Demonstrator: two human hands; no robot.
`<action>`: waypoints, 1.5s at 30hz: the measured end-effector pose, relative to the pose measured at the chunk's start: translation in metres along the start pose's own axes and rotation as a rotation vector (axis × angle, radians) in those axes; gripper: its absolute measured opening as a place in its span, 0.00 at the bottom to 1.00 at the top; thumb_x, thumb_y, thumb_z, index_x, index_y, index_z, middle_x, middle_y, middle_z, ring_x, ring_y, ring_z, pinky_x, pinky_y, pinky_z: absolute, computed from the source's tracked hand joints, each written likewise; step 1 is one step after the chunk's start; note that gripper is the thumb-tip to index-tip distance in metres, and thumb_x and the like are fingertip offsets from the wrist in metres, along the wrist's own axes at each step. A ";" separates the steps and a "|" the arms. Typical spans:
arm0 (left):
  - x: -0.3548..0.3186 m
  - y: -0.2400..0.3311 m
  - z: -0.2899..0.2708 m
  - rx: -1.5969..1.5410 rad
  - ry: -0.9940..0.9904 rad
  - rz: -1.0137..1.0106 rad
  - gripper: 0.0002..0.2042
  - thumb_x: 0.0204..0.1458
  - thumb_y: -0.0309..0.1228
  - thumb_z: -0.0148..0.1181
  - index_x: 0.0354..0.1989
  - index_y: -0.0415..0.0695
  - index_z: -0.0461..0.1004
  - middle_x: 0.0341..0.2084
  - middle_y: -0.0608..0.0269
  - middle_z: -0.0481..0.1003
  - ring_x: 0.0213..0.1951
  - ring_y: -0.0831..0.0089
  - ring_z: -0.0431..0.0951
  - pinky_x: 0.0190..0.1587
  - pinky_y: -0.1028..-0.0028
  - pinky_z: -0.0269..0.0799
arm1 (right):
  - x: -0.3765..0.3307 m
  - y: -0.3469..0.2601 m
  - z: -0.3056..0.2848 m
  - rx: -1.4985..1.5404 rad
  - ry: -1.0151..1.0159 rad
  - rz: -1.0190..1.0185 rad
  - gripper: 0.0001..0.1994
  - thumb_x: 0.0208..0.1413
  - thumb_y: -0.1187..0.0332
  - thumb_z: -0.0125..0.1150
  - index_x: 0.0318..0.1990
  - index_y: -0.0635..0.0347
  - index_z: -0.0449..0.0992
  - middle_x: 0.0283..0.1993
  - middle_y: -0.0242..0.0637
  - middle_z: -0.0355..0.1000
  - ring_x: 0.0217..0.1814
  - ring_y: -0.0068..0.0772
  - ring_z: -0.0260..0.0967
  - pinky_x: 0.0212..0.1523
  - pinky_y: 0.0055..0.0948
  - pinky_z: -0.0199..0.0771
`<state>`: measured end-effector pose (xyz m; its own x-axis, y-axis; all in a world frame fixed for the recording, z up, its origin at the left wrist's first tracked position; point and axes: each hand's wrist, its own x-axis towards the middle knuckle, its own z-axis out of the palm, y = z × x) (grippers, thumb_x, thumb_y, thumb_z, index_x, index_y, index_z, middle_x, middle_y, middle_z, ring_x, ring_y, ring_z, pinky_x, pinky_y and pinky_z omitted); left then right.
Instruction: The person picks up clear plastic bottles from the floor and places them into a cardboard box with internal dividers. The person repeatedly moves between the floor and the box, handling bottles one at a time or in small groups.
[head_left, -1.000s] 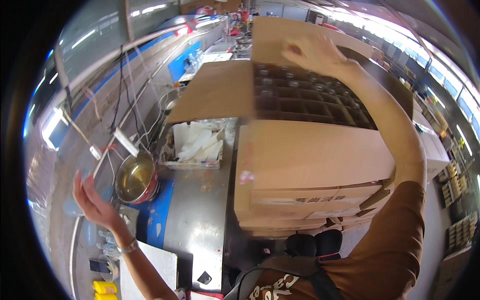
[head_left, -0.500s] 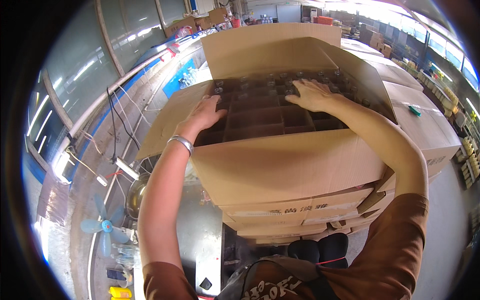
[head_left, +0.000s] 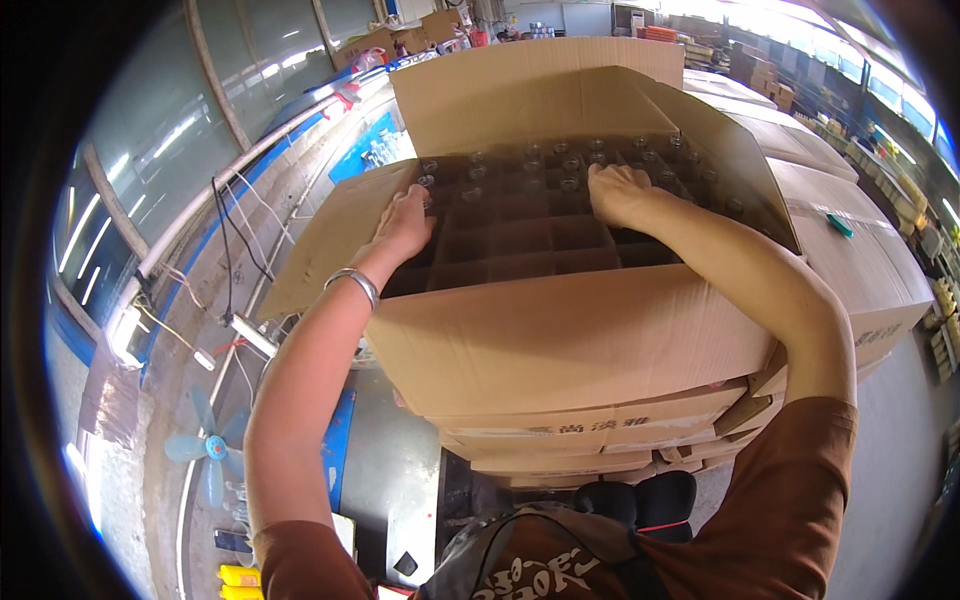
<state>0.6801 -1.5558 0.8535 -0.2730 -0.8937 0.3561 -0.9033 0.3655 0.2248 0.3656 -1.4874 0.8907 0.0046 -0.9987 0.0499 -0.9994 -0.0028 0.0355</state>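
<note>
A large open cardboard box (head_left: 560, 335) stands in front of me, with a grid of cardboard dividers (head_left: 510, 240) inside. Clear glass bottles (head_left: 570, 184) show their necks in several of the far cells; the near cells look dark. At the box's left side, my left hand (head_left: 407, 222) is closed, its fingertips beside a bottle neck (head_left: 427, 181). Toward the middle, my right hand (head_left: 625, 196) curls its fingers down among the dividers between bottle necks. What either hand grips is hidden by the fingers.
The box's left flap (head_left: 335, 225) folds outward, and its far flap (head_left: 540, 95) stands up. Closed cartons (head_left: 830, 215) with a small green tool (head_left: 838, 226) are stacked on the right. A blue fan (head_left: 213, 447) and a power strip (head_left: 254, 335) are at the left.
My right hand has gone from spread fingers to a closed grip and shifted slightly. My left hand has drawn its fingers together at the box's left side.
</note>
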 end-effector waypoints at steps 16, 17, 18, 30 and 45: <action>-0.007 -0.013 -0.023 -0.029 0.312 0.024 0.10 0.55 0.37 0.59 0.43 0.48 0.76 0.35 0.53 0.80 0.40 0.55 0.80 0.45 0.58 0.72 | -0.028 0.037 -0.114 0.187 0.481 0.012 0.21 0.60 0.59 0.59 0.49 0.72 0.73 0.44 0.56 0.75 0.50 0.55 0.74 0.54 0.44 0.75; -0.013 -0.012 -0.021 -0.008 0.219 -0.006 0.10 0.55 0.37 0.59 0.43 0.49 0.76 0.35 0.55 0.80 0.41 0.55 0.80 0.45 0.58 0.73 | -0.034 0.043 -0.124 0.171 0.578 -0.041 0.19 0.61 0.59 0.58 0.49 0.68 0.75 0.40 0.51 0.76 0.45 0.52 0.76 0.48 0.45 0.75; -0.017 -0.006 -0.021 0.003 0.131 -0.033 0.10 0.54 0.38 0.59 0.43 0.50 0.76 0.35 0.56 0.80 0.42 0.55 0.80 0.45 0.58 0.73 | -0.033 0.049 -0.138 0.103 0.680 -0.056 0.18 0.61 0.58 0.59 0.48 0.65 0.75 0.39 0.47 0.77 0.42 0.47 0.76 0.44 0.42 0.75; -0.016 0.003 -0.008 0.000 -0.024 0.322 0.13 0.54 0.39 0.63 0.38 0.42 0.75 0.31 0.53 0.76 0.42 0.54 0.76 0.47 0.62 0.72 | 0.012 0.047 -0.173 0.169 0.870 -0.197 0.14 0.51 0.63 0.53 0.33 0.66 0.80 0.32 0.58 0.76 0.37 0.56 0.77 0.40 0.47 0.75; 0.027 0.011 -0.145 0.008 0.568 0.254 0.10 0.57 0.43 0.57 0.40 0.52 0.76 0.26 0.60 0.81 0.30 0.62 0.82 0.31 0.64 0.75 | -0.065 0.050 -0.180 0.374 1.017 -0.380 0.13 0.52 0.63 0.59 0.36 0.66 0.78 0.33 0.48 0.77 0.37 0.40 0.77 0.40 0.38 0.75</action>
<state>0.7111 -1.5384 0.9967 -0.2626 -0.5002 0.8252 -0.8363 0.5445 0.0639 0.3216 -1.4137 1.0694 0.1640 -0.4281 0.8887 -0.8745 -0.4801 -0.0698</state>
